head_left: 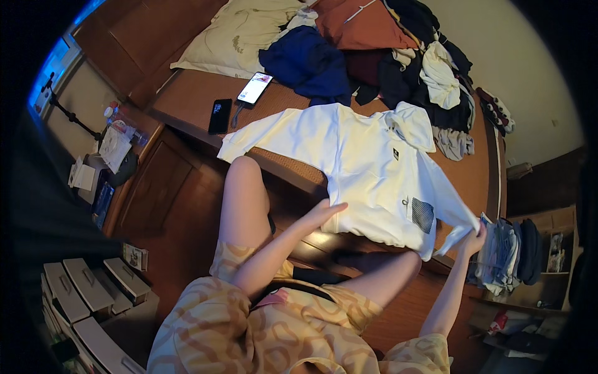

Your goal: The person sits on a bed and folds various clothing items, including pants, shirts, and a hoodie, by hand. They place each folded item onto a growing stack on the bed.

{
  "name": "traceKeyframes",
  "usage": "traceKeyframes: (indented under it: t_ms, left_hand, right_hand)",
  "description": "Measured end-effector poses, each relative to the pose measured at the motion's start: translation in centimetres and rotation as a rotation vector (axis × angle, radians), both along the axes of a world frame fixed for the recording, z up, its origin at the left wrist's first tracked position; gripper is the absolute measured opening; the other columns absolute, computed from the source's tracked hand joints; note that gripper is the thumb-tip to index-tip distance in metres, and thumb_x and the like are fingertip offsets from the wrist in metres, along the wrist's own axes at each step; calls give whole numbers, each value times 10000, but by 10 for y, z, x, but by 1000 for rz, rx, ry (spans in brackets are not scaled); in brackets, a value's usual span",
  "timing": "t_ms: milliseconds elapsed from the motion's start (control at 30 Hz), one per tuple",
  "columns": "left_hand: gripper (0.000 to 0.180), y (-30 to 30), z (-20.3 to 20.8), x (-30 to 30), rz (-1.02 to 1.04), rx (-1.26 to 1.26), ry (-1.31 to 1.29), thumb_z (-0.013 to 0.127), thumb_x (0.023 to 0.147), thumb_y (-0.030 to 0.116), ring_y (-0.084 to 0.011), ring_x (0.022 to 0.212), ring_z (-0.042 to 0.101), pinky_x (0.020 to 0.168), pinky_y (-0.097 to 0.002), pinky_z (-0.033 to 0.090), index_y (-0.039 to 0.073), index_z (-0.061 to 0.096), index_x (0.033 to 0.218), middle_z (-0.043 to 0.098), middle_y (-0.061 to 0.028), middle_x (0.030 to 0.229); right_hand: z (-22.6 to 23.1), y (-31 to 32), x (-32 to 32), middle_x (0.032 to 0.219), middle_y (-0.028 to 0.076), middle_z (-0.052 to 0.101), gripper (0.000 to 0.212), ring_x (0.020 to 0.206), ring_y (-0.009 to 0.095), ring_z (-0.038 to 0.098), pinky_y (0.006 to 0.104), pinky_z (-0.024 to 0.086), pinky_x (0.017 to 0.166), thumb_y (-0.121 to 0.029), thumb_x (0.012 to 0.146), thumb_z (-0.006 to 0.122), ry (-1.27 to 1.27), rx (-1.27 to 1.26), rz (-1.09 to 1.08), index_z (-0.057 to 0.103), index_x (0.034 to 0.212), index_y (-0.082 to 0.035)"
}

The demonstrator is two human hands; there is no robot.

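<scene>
A white hoodie [374, 168] lies spread on the bed's edge, its hood at the far right and one sleeve stretched out to the left. A dark patterned patch pocket and a small dark mark show on its front. My left hand [324, 215] is closed on the garment's near left side by the hem, thumb on top and the other fingers mostly hidden. Out to the right, my right hand [474, 240] grips the cuff end of the other sleeve and draws it off the bed's edge.
Behind the hoodie are a heap of dark clothes [305, 62], an orange-brown garment [361, 25] and a pillow [230, 37]. Two phones [219, 116] lie left of it. Folded clothes [507, 252] fill a shelf at right; drawers [87, 287] stand at lower left.
</scene>
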State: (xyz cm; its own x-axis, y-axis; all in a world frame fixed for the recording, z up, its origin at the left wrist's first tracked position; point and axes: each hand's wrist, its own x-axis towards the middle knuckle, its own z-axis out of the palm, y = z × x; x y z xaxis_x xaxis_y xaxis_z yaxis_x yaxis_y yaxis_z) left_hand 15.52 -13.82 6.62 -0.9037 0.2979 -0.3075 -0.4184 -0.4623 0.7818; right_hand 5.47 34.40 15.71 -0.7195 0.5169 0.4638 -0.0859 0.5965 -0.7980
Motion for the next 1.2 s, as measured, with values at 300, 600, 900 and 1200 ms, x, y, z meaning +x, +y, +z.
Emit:
traceKeyframes:
  t_ms: [300, 600, 900, 1200]
  left_hand:
    - [818, -20, 20, 6, 44, -6, 437, 692, 725, 54, -161, 1218, 394, 1018, -333, 315, 60, 233, 1402, 386, -82, 1363]
    - [311, -20, -48, 1, 15, -687, 103, 623, 824, 258, -214, 715, 645, 661, -340, 490, -39, 643, 913, 660, -151, 752]
    - [443, -68, 42, 17, 168, 521, -147, 579, 852, 176, -249, 1038, 579, 927, -370, 445, -11, 458, 1235, 574, -143, 1153]
    - [561, -74, 7, 24, -219, -212, -181, 567, 702, 87, -227, 945, 609, 854, -333, 481, -34, 438, 1234, 600, -135, 1058]
  right_hand:
    - [-130, -116, 37, 1318, 225, 414, 802, 1220, 344, 407, 382, 319, 1019, -379, 679, 722, -1076, 248, 143, 387, 1320, -33]
    - [-137, -98, 51, 1374, 214, 338, 1032, 1259, 369, 336, 472, 264, 1038, -584, 529, 761, -898, 337, -246, 336, 1363, -151]
    - [-95, -114, 85, 1030, 40, 589, 330, 987, 135, 520, 298, 410, 848, -246, 814, 665, -792, -869, 482, 564, 1075, -70]
    - [-95, -120, 111, 912, 4, 523, 205, 831, 116, 448, 219, 341, 773, -267, 932, 489, -512, -380, 484, 510, 1042, -96]
